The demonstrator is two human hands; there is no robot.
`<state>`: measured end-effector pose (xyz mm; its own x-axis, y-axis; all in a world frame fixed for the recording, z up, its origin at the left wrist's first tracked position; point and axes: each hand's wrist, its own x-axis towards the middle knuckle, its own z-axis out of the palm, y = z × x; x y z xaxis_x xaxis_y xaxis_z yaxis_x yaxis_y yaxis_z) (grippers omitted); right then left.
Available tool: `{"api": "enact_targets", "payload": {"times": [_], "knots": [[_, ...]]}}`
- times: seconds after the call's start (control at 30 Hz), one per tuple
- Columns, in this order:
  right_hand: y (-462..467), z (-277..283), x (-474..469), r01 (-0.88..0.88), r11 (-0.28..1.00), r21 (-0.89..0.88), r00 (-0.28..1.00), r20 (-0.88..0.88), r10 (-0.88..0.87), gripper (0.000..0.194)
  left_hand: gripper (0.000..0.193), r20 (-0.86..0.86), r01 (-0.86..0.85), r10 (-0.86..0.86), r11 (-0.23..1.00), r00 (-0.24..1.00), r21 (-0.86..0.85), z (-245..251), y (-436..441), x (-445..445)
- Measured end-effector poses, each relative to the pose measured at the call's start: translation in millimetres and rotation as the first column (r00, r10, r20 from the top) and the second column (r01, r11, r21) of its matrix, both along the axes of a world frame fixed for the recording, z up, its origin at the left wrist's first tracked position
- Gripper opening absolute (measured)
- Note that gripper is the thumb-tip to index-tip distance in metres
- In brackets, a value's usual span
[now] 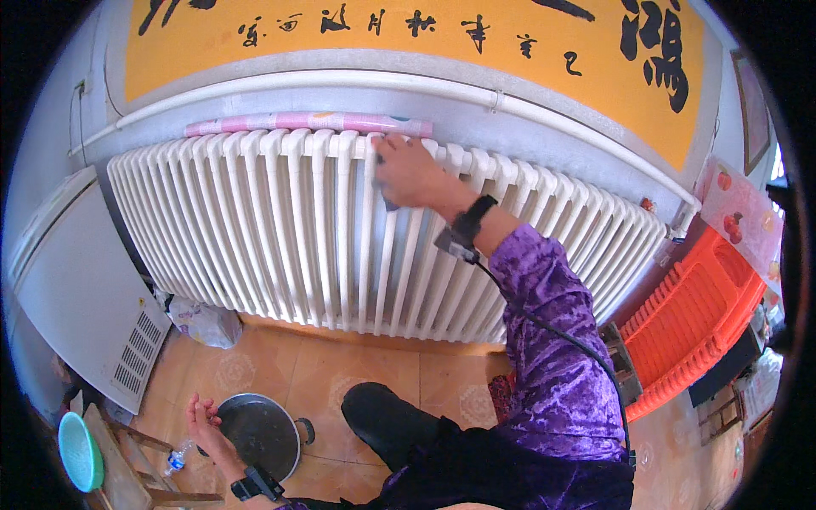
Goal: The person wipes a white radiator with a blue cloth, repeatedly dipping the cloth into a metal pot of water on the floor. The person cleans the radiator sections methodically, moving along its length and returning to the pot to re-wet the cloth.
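Note:
My right hand [408,171] is at the top of a white column radiator [319,223], near its middle. A small dark grey cloth [389,204] shows under the palm, pressed against the columns; most of it is hidden by the hand. My left hand [209,426] hangs low at the left with nothing in it, its fingers loosely bent and apart. Below and beside it, a round metal pot [261,440] with dark liquid in it stands on the tiled floor. Each wrist wears a black strap with a small device.
A rolled pink plastic sheet [306,121] lies behind the radiator top, below a white pipe [357,80]. A white appliance [83,280] flanks the left. Stacked orange plastic stools [695,312] stand right. A wooden stool [121,459], turquoise basin [81,452] and plastic bottle [178,458] are lower left.

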<state>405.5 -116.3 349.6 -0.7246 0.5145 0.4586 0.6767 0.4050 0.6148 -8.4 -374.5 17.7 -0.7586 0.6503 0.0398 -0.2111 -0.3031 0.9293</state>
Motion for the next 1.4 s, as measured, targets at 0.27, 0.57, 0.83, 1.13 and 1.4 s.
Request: {"api": "enact_targets", "payload": {"times": [0.27,0.57,0.83,1.13,1.4], "knots": [[-38,-11,70,-0.305,0.952,0.005,0.813,-0.52,0.263,0.015,0.029,0.037,-0.07,0.073,0.994,0.997,-0.085,6,3,1],[23,38,42,-0.045,0.999,0.008,0.788,-0.615,0.04,0.036,0.028,0.031,-0.059,0.064,0.991,0.997,-0.123,-2,27,9],[39,37,0,0.298,0.929,-0.218,0.81,-0.457,-0.367,0.053,0.029,0.011,-0.01,0.011,0.995,1.0,-0.102,-24,53,7],[46,39,-27,0.38,0.889,-0.257,0.762,-0.458,-0.458,0.049,0.028,0.123,0.011,-0.005,0.999,0.992,-0.047,-31,62,6],[50,40,-34,0.405,0.888,-0.219,0.688,-0.566,-0.454,0.038,0.028,0.159,0.01,-0.008,1.0,0.987,-0.011,-22,52,0]]}}
